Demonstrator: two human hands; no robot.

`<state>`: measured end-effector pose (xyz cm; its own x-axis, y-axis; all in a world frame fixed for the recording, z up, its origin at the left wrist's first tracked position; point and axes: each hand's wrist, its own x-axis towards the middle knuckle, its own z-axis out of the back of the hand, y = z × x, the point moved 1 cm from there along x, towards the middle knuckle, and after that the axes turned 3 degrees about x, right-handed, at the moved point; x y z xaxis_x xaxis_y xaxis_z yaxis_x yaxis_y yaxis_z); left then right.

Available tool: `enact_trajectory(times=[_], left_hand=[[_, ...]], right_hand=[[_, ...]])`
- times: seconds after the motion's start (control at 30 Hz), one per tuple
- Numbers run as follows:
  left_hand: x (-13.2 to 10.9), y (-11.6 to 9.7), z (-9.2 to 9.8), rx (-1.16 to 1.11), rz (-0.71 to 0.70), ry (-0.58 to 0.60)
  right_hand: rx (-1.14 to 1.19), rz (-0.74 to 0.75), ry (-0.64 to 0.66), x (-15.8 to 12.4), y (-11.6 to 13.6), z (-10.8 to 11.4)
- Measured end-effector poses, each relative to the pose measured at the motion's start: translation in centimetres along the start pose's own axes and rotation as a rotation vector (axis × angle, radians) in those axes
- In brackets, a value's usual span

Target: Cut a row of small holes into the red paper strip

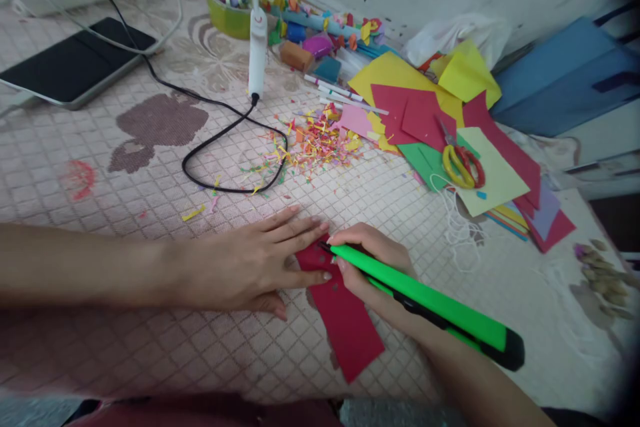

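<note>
A red paper strip (pixel 350 327) lies slantwise on the patterned tablecloth near the front edge. My left hand (pixel 260 260) rests flat with spread fingers, its fingertips on the upper end of the strip. From the right, my right hand (pixel 375 260) grips a green and black pen-like tool (pixel 430 293) near its front end. The tool's dark tip touches or hovers just over the strip beside my left fingertips; which of the two I cannot tell. Small dark marks show on the strip near the tip.
Paper scraps (pixel 323 140) and a looped black cable (pixel 185 163) lie beyond my hands. Scissors (pixel 463 167) rest on coloured paper sheets (pixel 425 113) at the right, near white string (pixel 457 233). A white glue gun (pixel 257 53), tape roll (pixel 225 13) and tablet (pixel 75 63) are farther back.
</note>
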<state>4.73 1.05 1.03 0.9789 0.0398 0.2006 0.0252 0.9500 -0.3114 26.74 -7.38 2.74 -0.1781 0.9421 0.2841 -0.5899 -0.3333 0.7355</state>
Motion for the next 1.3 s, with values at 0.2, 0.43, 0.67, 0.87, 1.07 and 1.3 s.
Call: enact_trajectory(times=[0.2,0.43,0.67,0.87,1.07,1.3], left_hand=[[0.0,-0.1,-0.1,0.032,0.017,0.042],[0.0,-0.3,-0.3,-0.003,0.02,-0.003],[0.1,-0.3,-0.1,0.031,0.022,0.027],[0.2,1.1,0.9,-0.052,-0.055,0.026],[0.4,2.3,0.8,-0.132,-0.085,0.014],[0.3,1.8,0.4,-0.03,-0.066,0.069]], right_hand=[[0.006,0.001,0.04,-0.2,-0.1,0.1],[-0.01,-0.007,0.032,0.0,0.3,0.2],[-0.017,-0.012,0.016,0.1,0.5,0.3],[0.055,-0.032,0.033,-0.1,0.0,0.3],[0.076,-0.051,0.029,-0.5,-0.4,0.1],[0.059,-0.033,0.027,0.1,0.6,0.6]])
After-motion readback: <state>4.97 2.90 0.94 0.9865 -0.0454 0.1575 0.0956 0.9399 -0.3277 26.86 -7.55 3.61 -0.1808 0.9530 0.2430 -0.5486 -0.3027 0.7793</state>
